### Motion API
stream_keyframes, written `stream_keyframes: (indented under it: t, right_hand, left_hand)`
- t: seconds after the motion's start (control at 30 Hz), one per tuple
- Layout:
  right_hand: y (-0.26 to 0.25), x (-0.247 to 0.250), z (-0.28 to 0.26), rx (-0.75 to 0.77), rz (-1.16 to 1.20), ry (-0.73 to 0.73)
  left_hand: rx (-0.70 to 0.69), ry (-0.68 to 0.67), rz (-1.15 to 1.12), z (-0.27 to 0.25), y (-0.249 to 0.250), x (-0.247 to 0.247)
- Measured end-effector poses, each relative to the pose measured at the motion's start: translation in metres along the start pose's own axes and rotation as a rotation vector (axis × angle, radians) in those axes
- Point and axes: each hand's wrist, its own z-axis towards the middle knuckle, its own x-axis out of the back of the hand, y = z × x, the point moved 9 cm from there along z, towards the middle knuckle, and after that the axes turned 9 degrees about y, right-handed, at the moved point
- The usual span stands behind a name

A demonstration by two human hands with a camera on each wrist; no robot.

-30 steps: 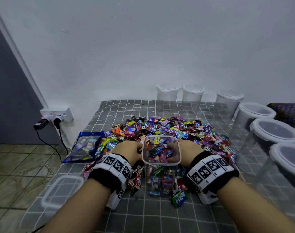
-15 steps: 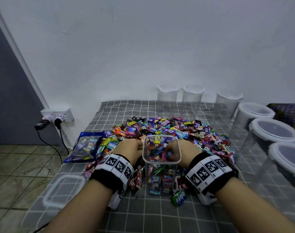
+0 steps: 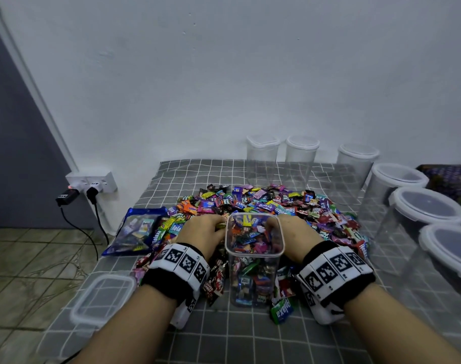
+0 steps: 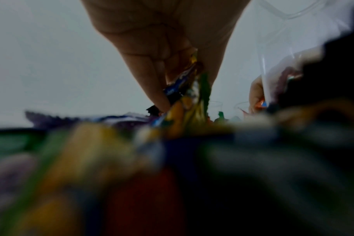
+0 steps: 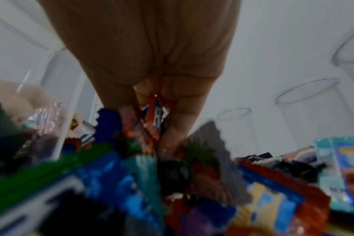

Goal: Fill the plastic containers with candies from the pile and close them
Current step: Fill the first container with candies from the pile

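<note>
A clear square container (image 3: 254, 261), lidless and packed with wrapped candies, stands on the checked cloth in front of the candy pile (image 3: 263, 203). My left hand (image 3: 203, 232) sits just left of its rim, fingers curled round a bunch of candies (image 4: 186, 89). My right hand (image 3: 292, 233) sits just right of the rim, fingers closed on candies (image 5: 154, 116) at the pile. Both hands lie low on the pile; their fingertips are hidden in the head view. The container's wall (image 4: 293, 39) shows at the right of the left wrist view.
A loose clear lid (image 3: 103, 298) lies at the front left. A blue candy bag (image 3: 137, 232) lies left of the pile. Three closed tall containers (image 3: 301, 158) stand at the back wall, three larger lidded ones (image 3: 429, 206) along the right. A wall socket (image 3: 92, 182) with plugs sits left.
Both hands have stayed beside the container, shifting slightly as they gather candies; the fingers have closed tighter on the wrappers. The container has not moved.
</note>
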Motion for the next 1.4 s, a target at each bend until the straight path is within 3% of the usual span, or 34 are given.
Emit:
stream_keyframes:
  t: [0.17,0.37,0.57,0.7,0.87,1.2,1.4]
  right_hand:
    - [0.008,0.019,-0.002,-0.019,0.113,0.151]
    - [0.006,0.081,-0.009,-0.042,0.273,0.379]
    - [-0.021,0.127,-0.023,0.075,0.439,0.58]
    - [-0.045,0.127,-0.031,0.196,0.45,0.583]
    - [-0.065,0.104,-0.041,0.283,0.394,0.467]
    - [-0.063,0.094,-0.051,0.283,0.414,0.382]
    - [-0.058,0.095,-0.057,0.291,0.533,0.407]
  left_hand:
    - [0.016,0.011,-0.033,0.0,-0.001,0.001]
    - [0.003,0.033,-0.026,0.0,0.002,0.005]
    - [-0.011,0.041,-0.031,-0.001,0.002,0.006]
    - [-0.018,0.032,-0.049,-0.001,0.004,0.006]
    - [-0.027,0.049,-0.037,-0.002,0.004,0.008]
    - [-0.012,0.053,-0.032,-0.004,0.006,0.011]
    - [-0.009,0.055,-0.053,-0.006,0.009,0.015]
